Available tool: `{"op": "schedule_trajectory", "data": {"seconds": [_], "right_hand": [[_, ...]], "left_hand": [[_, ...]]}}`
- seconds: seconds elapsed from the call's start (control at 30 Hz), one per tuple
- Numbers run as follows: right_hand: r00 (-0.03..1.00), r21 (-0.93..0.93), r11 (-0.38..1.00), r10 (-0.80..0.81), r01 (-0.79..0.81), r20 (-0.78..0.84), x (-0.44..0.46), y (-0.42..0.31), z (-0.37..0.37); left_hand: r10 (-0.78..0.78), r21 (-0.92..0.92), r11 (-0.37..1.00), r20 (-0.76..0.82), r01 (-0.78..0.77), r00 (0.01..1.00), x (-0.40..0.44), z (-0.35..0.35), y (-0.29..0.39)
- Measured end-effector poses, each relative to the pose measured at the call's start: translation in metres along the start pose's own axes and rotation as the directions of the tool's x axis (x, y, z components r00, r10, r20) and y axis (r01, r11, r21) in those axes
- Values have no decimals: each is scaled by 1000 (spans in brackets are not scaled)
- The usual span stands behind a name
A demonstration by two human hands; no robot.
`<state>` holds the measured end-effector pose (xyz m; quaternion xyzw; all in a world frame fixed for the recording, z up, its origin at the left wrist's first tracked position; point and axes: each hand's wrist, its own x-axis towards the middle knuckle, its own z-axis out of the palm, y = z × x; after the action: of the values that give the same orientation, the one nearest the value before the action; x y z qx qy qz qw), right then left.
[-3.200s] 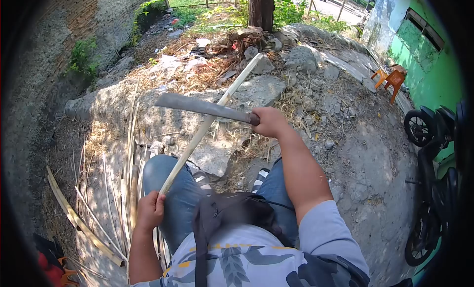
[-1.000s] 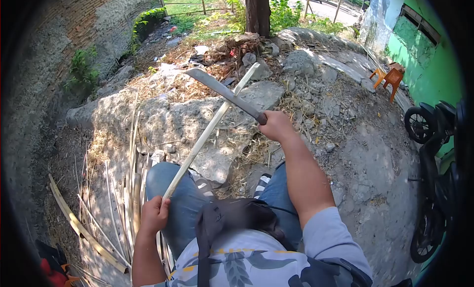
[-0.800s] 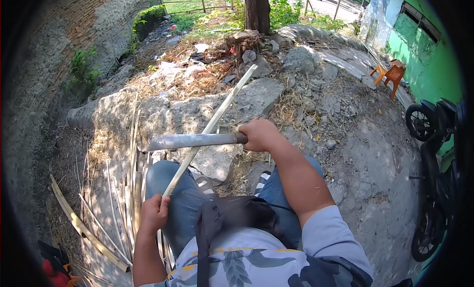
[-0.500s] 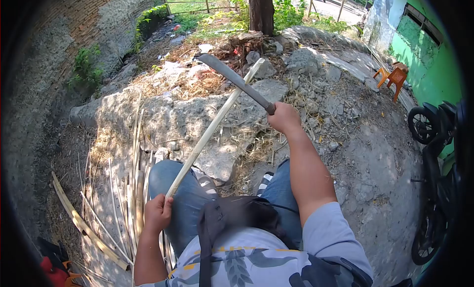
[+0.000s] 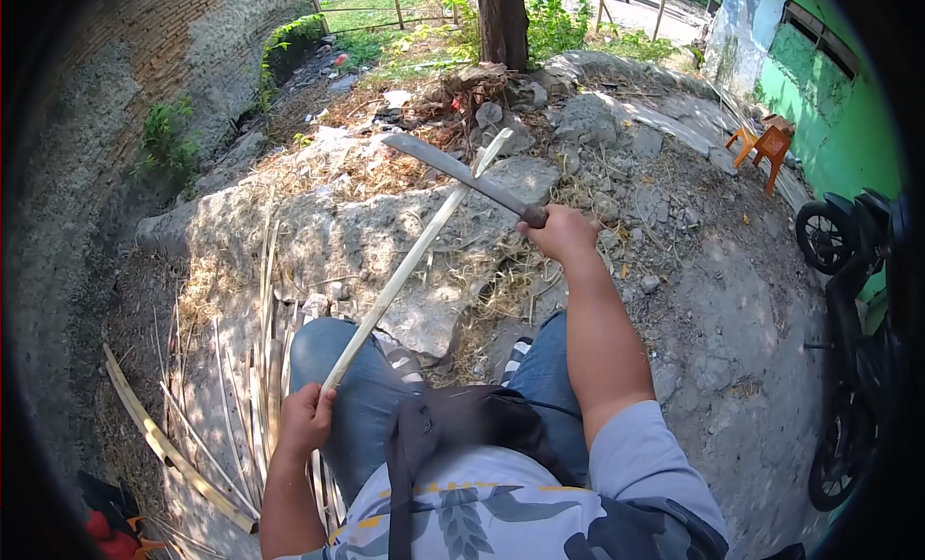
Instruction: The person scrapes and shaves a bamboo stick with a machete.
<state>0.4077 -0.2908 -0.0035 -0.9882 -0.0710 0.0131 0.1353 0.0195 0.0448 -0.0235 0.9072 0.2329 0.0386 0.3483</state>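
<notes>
My left hand (image 5: pixel 306 417) is closed around the near end of a long pale strip, apparently split bamboo (image 5: pixel 395 282), beside my left knee. The strip slants up and away to the right. In my right hand (image 5: pixel 563 234) is the handle of a machete (image 5: pixel 429 157), its dark blade pointing left. The blade lies across the strip a little below its far end, and a small raised sliver shows just beyond the blade.
Several long thin strips (image 5: pixel 258 396) lie on the ground at my left, near a curved split piece (image 5: pixel 169 449). Rubble and a tree trunk (image 5: pixel 503 25) are ahead. Orange chairs (image 5: pixel 769 153) and a motorcycle (image 5: pixel 843 367) stand at the right.
The machete blade has tilted flatter and moved slightly down with the strip's far end. A sliver now stands up by the blade. My left hand has barely moved.
</notes>
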Motion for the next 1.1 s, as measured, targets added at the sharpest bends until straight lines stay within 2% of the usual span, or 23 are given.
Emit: {"op": "schedule_trajectory", "data": {"seconds": [0.07,0.17,0.2,0.3,0.4,0.5,0.57,0.6,0.7,0.8,0.87,0.93,1.0,1.03,1.1], "right_hand": [[990,51,993,-111,107,83,1,5,6],[977,50,978,-207,204,51,-21,-21,-9],[955,37,957,-290,288,67,-27,-27,-11],[838,11,841,-541,542,77,-41,-38,-4],[703,-83,698,-707,711,74,-33,-35,4],[839,-44,839,-543,542,-34,-13,-13,7],[979,105,975,-185,193,-86,6,2,14],[996,185,983,8,9,-92,10,2,11],[999,150,989,13,-8,-37,4,2,11],[998,43,997,-66,65,6,-5,-8,10],[962,20,962,-274,274,-8,-12,-12,20],[876,-37,875,-482,483,28,-20,-27,15],[782,-56,780,-621,623,54,-25,-37,18],[726,-63,723,-684,688,70,-26,-40,20],[757,-47,755,-653,654,23,-15,-32,26]], "left_hand": [[-9,-21,1000,-2,9,1000,0,2,-1],[-15,-36,999,4,15,1000,2,4,-5],[-7,-32,999,-12,7,1000,2,4,-4],[13,-15,1000,-40,-14,999,0,3,0],[21,-3,1000,-35,-21,999,-2,3,-2],[22,-10,1000,-33,-23,999,-5,1,-3],[47,-41,998,-45,-49,998,-4,4,-10],[51,-36,998,-45,-53,998,-2,5,-7],[41,-31,999,-33,-42,999,-1,5,-1],[11,-54,998,-13,-12,1000,3,5,-7],[-16,-70,997,-7,15,1000,2,3,-3],[1,-30,1000,-15,-2,1000,2,4,-9],[13,-14,1000,-22,-14,1000,3,5,-13],[16,-18,1000,-23,-16,1000,2,5,-15],[20,-28,999,-24,-21,1000,1,5,-17]]}}
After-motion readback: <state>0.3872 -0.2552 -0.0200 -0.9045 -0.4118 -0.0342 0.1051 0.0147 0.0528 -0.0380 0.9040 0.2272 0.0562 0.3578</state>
